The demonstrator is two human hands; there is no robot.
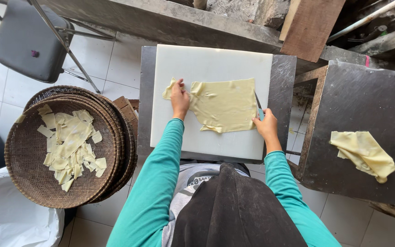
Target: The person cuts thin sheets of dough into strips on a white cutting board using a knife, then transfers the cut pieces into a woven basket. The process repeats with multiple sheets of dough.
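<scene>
your left hand (179, 98) presses its fingers together flat on the left edge of the thin yellow dough sheet (225, 107), which lies on the white cutting board (206, 64). your right hand (267, 126) is clamped on the knife (257, 103), whose blade meets the sheet's right edge beyond your knuckles. keep the sheet taut and cut straight.

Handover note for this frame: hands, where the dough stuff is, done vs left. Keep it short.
Left hand: pressed flat on the dough sheet, holding its left edge on the white cutting board.
Right hand: grips a knife at the sheet's right edge.
Done: cut strips lie in the woven tray on the left.
Left: the sheet on the board is still whole; a folded sheet waits on the dark table on the right.
</scene>
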